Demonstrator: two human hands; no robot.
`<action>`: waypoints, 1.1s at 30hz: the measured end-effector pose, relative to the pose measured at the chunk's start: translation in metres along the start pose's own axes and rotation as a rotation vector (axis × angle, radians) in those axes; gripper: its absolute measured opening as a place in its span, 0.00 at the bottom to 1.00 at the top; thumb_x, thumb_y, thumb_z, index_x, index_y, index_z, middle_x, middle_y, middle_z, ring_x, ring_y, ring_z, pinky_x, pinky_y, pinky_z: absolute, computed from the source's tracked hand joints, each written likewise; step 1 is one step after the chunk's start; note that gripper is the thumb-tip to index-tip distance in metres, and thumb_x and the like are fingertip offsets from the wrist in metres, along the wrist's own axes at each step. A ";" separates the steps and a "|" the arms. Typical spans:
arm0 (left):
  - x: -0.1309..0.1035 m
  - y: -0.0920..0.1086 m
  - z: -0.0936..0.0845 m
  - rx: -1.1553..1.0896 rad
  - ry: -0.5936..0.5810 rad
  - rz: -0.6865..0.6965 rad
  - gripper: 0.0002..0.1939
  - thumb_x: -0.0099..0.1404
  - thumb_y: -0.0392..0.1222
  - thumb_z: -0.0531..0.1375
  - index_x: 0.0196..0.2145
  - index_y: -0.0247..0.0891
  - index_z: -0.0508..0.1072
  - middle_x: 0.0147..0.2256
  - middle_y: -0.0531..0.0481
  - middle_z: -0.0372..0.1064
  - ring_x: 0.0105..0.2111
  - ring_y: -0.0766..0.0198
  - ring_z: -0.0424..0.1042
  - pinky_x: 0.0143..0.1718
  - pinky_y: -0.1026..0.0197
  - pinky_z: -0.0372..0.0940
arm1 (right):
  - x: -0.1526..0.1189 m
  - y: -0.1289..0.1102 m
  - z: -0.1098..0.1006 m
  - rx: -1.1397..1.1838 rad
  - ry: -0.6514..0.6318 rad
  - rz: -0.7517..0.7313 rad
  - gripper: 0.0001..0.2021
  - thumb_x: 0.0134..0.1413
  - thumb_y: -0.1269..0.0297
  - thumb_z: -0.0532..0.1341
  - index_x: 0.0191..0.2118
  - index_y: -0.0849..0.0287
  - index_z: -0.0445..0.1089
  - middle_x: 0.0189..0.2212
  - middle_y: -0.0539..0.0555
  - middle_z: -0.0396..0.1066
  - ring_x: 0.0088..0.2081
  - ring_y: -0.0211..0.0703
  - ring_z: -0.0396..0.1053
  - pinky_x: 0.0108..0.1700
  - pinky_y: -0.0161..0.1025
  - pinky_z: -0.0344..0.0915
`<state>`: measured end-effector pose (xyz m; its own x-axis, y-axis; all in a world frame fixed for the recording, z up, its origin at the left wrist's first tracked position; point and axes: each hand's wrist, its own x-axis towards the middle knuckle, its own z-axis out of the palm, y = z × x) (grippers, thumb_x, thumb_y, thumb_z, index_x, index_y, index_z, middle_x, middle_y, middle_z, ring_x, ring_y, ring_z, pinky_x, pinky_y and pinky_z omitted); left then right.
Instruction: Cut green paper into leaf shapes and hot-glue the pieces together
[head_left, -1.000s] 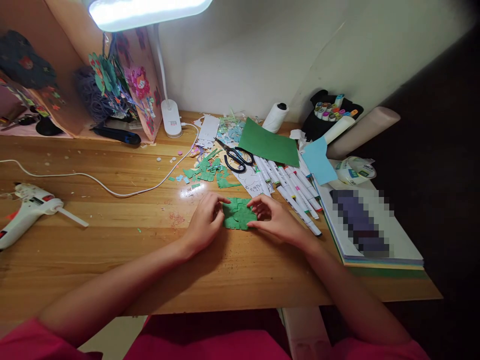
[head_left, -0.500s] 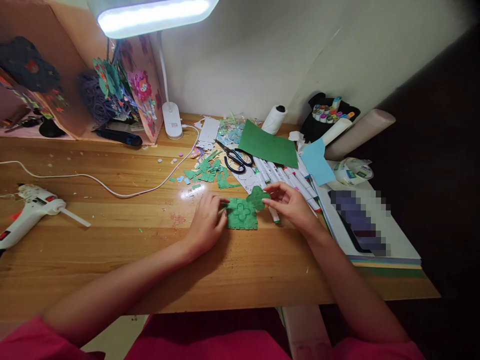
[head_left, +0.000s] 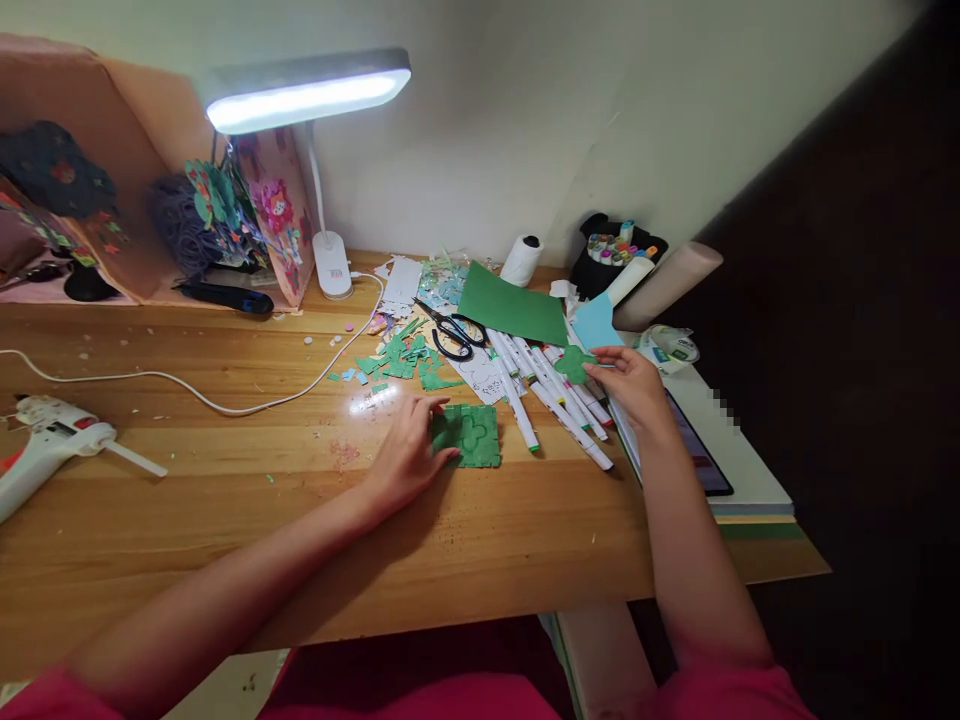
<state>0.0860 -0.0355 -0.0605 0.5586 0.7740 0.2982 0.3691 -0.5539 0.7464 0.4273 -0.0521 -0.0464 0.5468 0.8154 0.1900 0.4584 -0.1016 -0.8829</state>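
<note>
My left hand (head_left: 409, 450) grips the left side of a green square piece (head_left: 480, 437) with notched edges and a flower outline on its face. Between the thumb and fingers of my right hand (head_left: 628, 385) is a green flower-shaped piece (head_left: 574, 365), held above the white markers (head_left: 559, 408). Green paper scraps (head_left: 401, 352) lie beyond my left hand, beside black-handled scissors (head_left: 454, 332). A dark green sheet (head_left: 514, 305) rests across the far ends of the markers.
A glue gun (head_left: 56, 440) lies at the left, and a white cable (head_left: 195, 397) crosses the table. At the back stand a lamp base (head_left: 332, 265), a thread spool (head_left: 522, 260) and a pen holder (head_left: 611, 260). A phone (head_left: 697, 445) lies on stacked paper (head_left: 757, 480) at the right.
My right hand has carried the flower-shaped piece right and away from the green square, over the markers. My left hand now grips the square's left side more fully. The camera view has shifted.
</note>
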 end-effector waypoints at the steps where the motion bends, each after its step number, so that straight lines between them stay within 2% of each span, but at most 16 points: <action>1: 0.000 -0.001 0.000 -0.051 0.014 -0.002 0.28 0.55 0.34 0.64 0.51 0.41 0.59 0.44 0.45 0.59 0.44 0.58 0.63 0.47 0.53 0.62 | 0.001 0.003 0.000 -0.029 0.015 -0.005 0.13 0.35 0.61 0.66 0.31 0.57 0.67 0.30 0.54 0.71 0.34 0.47 0.71 0.38 0.47 0.70; 4: 0.000 -0.006 0.001 -0.207 0.091 -0.058 0.27 0.54 0.34 0.64 0.50 0.42 0.61 0.45 0.46 0.59 0.44 0.59 0.64 0.43 0.56 0.65 | 0.002 0.005 0.000 -0.143 0.083 -0.049 0.12 0.36 0.61 0.65 0.31 0.59 0.68 0.32 0.56 0.72 0.34 0.49 0.71 0.39 0.50 0.69; 7: 0.003 -0.010 0.002 -0.414 0.126 -0.191 0.27 0.51 0.37 0.66 0.49 0.40 0.62 0.45 0.45 0.62 0.42 0.60 0.65 0.38 0.60 0.65 | 0.001 -0.001 -0.003 -0.261 0.128 -0.128 0.11 0.39 0.62 0.63 0.32 0.60 0.69 0.35 0.58 0.71 0.37 0.51 0.69 0.42 0.50 0.66; 10: 0.007 -0.009 0.001 -0.615 0.093 -0.320 0.27 0.50 0.42 0.66 0.48 0.39 0.65 0.41 0.46 0.67 0.39 0.61 0.67 0.34 0.63 0.64 | -0.002 -0.011 -0.007 -0.325 0.052 -0.195 0.07 0.44 0.62 0.61 0.30 0.59 0.70 0.30 0.56 0.73 0.32 0.48 0.70 0.37 0.46 0.67; 13: 0.011 -0.004 -0.006 -0.682 0.062 -0.388 0.20 0.52 0.46 0.65 0.42 0.37 0.72 0.39 0.46 0.70 0.39 0.60 0.69 0.37 0.62 0.64 | -0.009 -0.018 0.000 -0.336 -0.044 -0.263 0.08 0.50 0.61 0.58 0.31 0.59 0.70 0.28 0.55 0.74 0.30 0.46 0.71 0.36 0.44 0.68; 15: 0.013 -0.001 -0.016 -0.678 0.075 -0.423 0.16 0.53 0.49 0.64 0.36 0.35 0.74 0.35 0.47 0.72 0.35 0.60 0.70 0.35 0.62 0.63 | -0.017 -0.025 0.016 -0.324 -0.085 -0.317 0.09 0.54 0.62 0.55 0.34 0.60 0.70 0.32 0.57 0.74 0.34 0.46 0.72 0.39 0.43 0.67; 18: 0.013 -0.003 -0.036 -0.693 0.114 -0.495 0.16 0.54 0.52 0.63 0.30 0.34 0.74 0.27 0.50 0.70 0.28 0.64 0.68 0.28 0.65 0.61 | -0.028 -0.041 0.054 -0.317 -0.192 -0.398 0.10 0.58 0.65 0.50 0.36 0.59 0.68 0.36 0.57 0.74 0.39 0.45 0.71 0.42 0.41 0.67; 21: 0.009 -0.011 -0.052 -0.737 0.154 -0.552 0.18 0.53 0.55 0.63 0.29 0.35 0.73 0.25 0.52 0.69 0.26 0.66 0.67 0.26 0.67 0.59 | -0.027 -0.064 0.098 -0.354 -0.378 -0.474 0.07 0.54 0.69 0.54 0.37 0.57 0.69 0.38 0.54 0.73 0.42 0.44 0.70 0.46 0.39 0.65; 23: 0.006 -0.017 -0.059 -0.765 0.181 -0.588 0.20 0.53 0.57 0.62 0.30 0.35 0.72 0.22 0.55 0.66 0.21 0.69 0.64 0.22 0.68 0.57 | -0.020 -0.077 0.127 -0.403 -0.436 -0.475 0.06 0.53 0.71 0.56 0.35 0.58 0.69 0.38 0.56 0.73 0.43 0.47 0.69 0.49 0.41 0.62; 26: 0.003 -0.021 -0.063 -0.799 0.188 -0.632 0.21 0.52 0.59 0.62 0.29 0.36 0.70 0.16 0.60 0.58 0.14 0.73 0.56 0.16 0.69 0.51 | -0.005 -0.090 0.163 -0.489 -0.424 -0.391 0.06 0.50 0.73 0.57 0.35 0.61 0.68 0.38 0.62 0.71 0.44 0.53 0.67 0.49 0.46 0.59; 29: 0.000 -0.022 -0.065 -0.838 0.150 -0.644 0.20 0.48 0.55 0.66 0.29 0.36 0.69 0.20 0.58 0.65 0.16 0.73 0.62 0.19 0.69 0.56 | 0.008 -0.097 0.182 -0.539 -0.395 -0.288 0.09 0.45 0.77 0.58 0.36 0.64 0.67 0.39 0.66 0.69 0.46 0.57 0.65 0.49 0.47 0.58; 33: -0.003 -0.022 -0.065 -0.883 0.088 -0.654 0.23 0.44 0.49 0.70 0.35 0.35 0.71 0.30 0.49 0.74 0.27 0.64 0.73 0.30 0.65 0.65 | 0.015 -0.108 0.177 -0.503 -0.439 -0.162 0.15 0.37 0.74 0.63 0.36 0.64 0.66 0.36 0.63 0.71 0.41 0.57 0.67 0.42 0.44 0.61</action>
<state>0.0279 -0.0061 -0.0388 0.3809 0.8765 -0.2944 -0.1061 0.3577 0.9278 0.2619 0.0724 -0.0239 0.1579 0.9873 0.0180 0.8382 -0.1244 -0.5310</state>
